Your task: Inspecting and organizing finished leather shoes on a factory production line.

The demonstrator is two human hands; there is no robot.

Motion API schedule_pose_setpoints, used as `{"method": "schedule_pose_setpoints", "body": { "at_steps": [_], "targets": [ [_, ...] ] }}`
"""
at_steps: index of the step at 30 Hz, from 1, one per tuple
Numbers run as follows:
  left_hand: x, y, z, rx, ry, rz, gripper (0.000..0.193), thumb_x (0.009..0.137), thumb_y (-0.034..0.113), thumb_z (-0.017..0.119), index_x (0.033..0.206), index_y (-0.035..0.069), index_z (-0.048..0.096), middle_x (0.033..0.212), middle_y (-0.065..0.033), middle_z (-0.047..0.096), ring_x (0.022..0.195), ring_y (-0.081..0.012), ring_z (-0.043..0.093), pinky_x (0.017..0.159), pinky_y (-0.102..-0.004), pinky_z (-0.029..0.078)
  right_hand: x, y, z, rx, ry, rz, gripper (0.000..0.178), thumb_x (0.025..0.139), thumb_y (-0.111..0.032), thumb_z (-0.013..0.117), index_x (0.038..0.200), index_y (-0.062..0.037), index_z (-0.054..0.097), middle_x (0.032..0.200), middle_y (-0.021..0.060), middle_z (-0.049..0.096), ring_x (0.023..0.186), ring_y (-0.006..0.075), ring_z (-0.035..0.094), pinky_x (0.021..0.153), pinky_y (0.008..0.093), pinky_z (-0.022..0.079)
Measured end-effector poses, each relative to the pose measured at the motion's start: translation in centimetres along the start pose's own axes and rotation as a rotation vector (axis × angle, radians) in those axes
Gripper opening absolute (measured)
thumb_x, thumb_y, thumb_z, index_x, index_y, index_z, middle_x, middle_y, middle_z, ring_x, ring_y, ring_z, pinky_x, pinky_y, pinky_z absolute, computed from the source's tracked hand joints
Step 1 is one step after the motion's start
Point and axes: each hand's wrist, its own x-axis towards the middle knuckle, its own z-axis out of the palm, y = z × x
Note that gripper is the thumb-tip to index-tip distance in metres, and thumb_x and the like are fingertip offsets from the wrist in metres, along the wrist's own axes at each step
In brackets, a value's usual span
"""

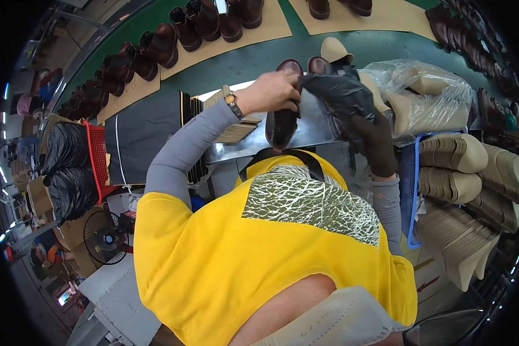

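Note:
My left hand (pixel 271 92), bare and with a watch on its wrist, closes over a dark brown leather boot (pixel 281 130) above the metal worktop (pixel 314 132). A rounded brown toe (pixel 290 66) shows beyond my fingers; whether it belongs to the same boot I cannot tell. My right hand (pixel 376 141) wears a dark brown glove and grips a crumpled black plastic bag (pixel 343 95), whose free corner reaches close to my left fingers. The glove's fingers are partly hidden by the bag. Behind the plastic another brown boot (pixel 318 64) is partly covered.
Rows of brown boots (pixel 158 46) stand on cardboard (pixel 259 32) along the green bench. To the left are stacked dark sheets (pixel 147 135) and a red basket (pixel 100 161). Beige shoe inserts fill a clear bag (pixel 427 92) and a blue crate (pixel 409 196) at right.

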Motion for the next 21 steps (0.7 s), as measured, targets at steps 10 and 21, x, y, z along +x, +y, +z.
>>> {"method": "schedule_pose_setpoints", "body": {
  "at_steps": [10,21],
  "targets": [
    [0.3,-1.5,0.5,-0.218,0.559,-0.122,0.010,0.078,0.012,0.067,0.079,0.002,0.068,0.076,-0.0123,0.061,0.067,-0.0332,0.060,0.060,-0.0391,0.048,-3.5,-0.7,3.2,-0.128,-0.125,0.030,0.021,0.088,-0.012,0.055,0.105,0.0006,0.060,0.096,0.0109,0.061,0.080,0.0166,0.060,0.067,0.0305,0.048],
    [1.0,3.7,5.5,-0.367,0.802,-0.179,0.006,0.077,0.008,0.068,0.077,0.002,0.065,0.066,-0.0111,0.054,0.055,-0.0296,0.056,0.049,-0.0374,0.044,-4.8,3.4,5.4,-1.118,0.350,-0.048,0.030,0.081,-0.027,0.068,0.098,-0.0056,0.057,0.092,0.0179,0.063,0.078,0.0375,0.062,0.062,0.0444,0.047]
  ]
}}
